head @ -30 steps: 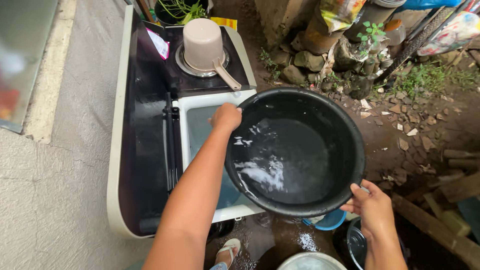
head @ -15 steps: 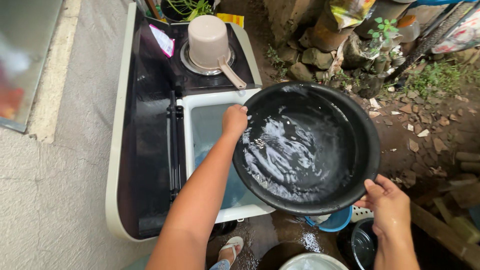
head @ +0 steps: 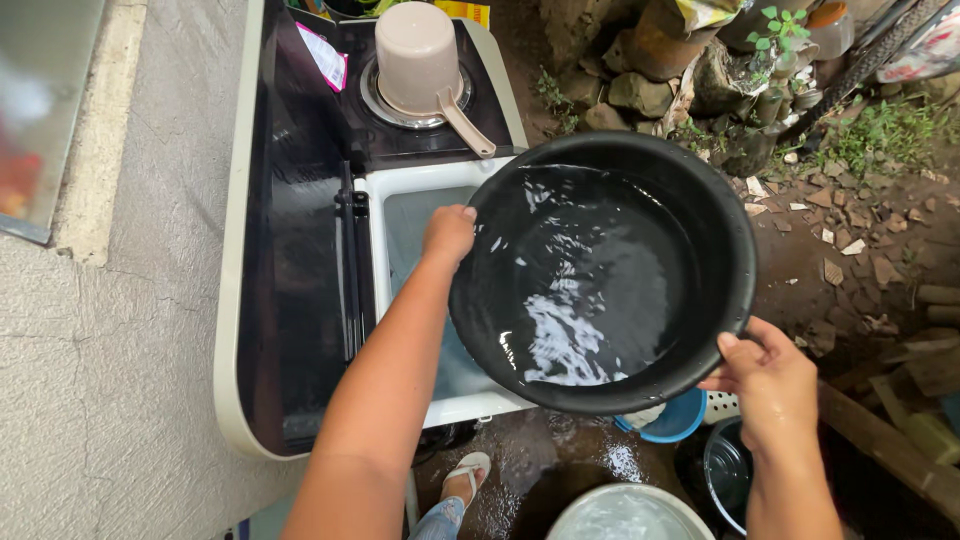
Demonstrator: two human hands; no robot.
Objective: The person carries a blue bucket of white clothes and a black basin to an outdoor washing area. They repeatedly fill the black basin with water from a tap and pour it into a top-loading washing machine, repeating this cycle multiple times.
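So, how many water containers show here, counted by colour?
Black basin, held by left hand and right hand: 1
Beige dipper: 1
Blue tub: 1
White bucket: 1
Total: 4

We hold a wide black basin [head: 610,270] with water pooled in it, tilted over the open tub of a twin-tub washing machine [head: 300,300]. Our left hand [head: 447,232] grips the basin's far-left rim; our right hand [head: 765,375] clasps the near-right rim. A beige dipper [head: 418,58] sits upside down on the machine's second tub. Below the basin, wet ground, a blue bowl [head: 668,420] and a sandalled foot [head: 462,475] show.
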